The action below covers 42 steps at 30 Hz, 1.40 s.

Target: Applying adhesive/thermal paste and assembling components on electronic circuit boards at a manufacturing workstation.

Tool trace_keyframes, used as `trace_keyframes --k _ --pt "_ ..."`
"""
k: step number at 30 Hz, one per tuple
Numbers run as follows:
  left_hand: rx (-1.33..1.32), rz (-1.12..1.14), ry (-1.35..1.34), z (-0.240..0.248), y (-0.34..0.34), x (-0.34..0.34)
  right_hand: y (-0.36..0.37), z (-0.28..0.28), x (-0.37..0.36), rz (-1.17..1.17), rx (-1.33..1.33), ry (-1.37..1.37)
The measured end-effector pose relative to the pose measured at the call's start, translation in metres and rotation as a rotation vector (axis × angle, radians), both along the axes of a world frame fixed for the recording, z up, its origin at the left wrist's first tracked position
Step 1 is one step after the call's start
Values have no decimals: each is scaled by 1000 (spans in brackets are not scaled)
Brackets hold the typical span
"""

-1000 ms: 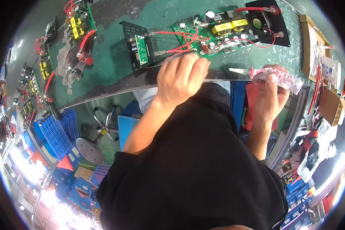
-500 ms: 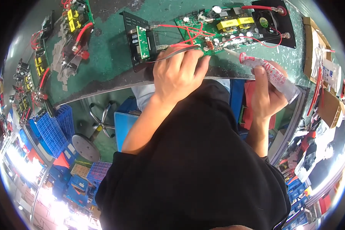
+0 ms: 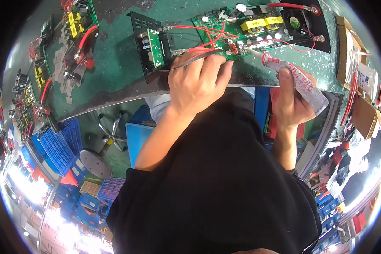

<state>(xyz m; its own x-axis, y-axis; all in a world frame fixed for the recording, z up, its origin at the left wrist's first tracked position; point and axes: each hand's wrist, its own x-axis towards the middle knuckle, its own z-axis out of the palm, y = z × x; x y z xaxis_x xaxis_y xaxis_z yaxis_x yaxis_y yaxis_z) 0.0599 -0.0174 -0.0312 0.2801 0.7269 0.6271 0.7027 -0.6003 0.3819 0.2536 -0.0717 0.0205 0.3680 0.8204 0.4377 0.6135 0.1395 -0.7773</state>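
Several circuit assemblies [image 3: 38, 80] line the far left of a green workbench [image 3: 112, 70], above a blue plastic crate [image 3: 59, 146] on the near side. Next come grey scraps [image 3: 67, 67] and a board with yellow components [image 3: 75, 23], trailed by a thick red cable [image 3: 86, 39]. Below the bench edge, a round-seated stool [image 3: 96, 162] lies tipped over. A slotted black panel [image 3: 139, 46] carrying a small green board [image 3: 155, 48] stands at the bench's middle, with red wires [image 3: 194, 28] running to the main circuit board [image 3: 207, 31]. At that board's near edge, a worker's left hand [image 3: 197, 80] rests with fingers curled beneath a dark strip; whether they grip anything cannot be told. White and copper parts crowd the board beside it. From the right, a tube [image 3: 305, 82] with red print points its pale nozzle [image 3: 254, 52] at the board's near edge, the tip among the small parts, contact unclear. The right hand [image 3: 291, 101] grips the tube's body, thumb on top. Beyond, a black fan plate [image 3: 307, 39] adjoins the board, and a cardboard box [image 3: 344, 53] sits at the bench's right end.
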Motion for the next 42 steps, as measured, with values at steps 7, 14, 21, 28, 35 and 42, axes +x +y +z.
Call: trace_keyframes --k 7,14,21,28,35,42 --pt "-11 -6 -7 2 0 0 2 1 -1 8 3 -67" --pt "-6 -11 -10 2 0 0 2 -2 -2 8 31 -59" --pt "-11 -10 -4 4 0 1 4 -2 0 67 17 -111" --pt "103 -32 31 5 -2 4 -9 -2 -2 -87 63 654" --pt "-125 103 -87 50 -1 40 -28 18 34 40 73 802" --pt "59 -185 138 20 9 25 11 69 83 263 183 378"
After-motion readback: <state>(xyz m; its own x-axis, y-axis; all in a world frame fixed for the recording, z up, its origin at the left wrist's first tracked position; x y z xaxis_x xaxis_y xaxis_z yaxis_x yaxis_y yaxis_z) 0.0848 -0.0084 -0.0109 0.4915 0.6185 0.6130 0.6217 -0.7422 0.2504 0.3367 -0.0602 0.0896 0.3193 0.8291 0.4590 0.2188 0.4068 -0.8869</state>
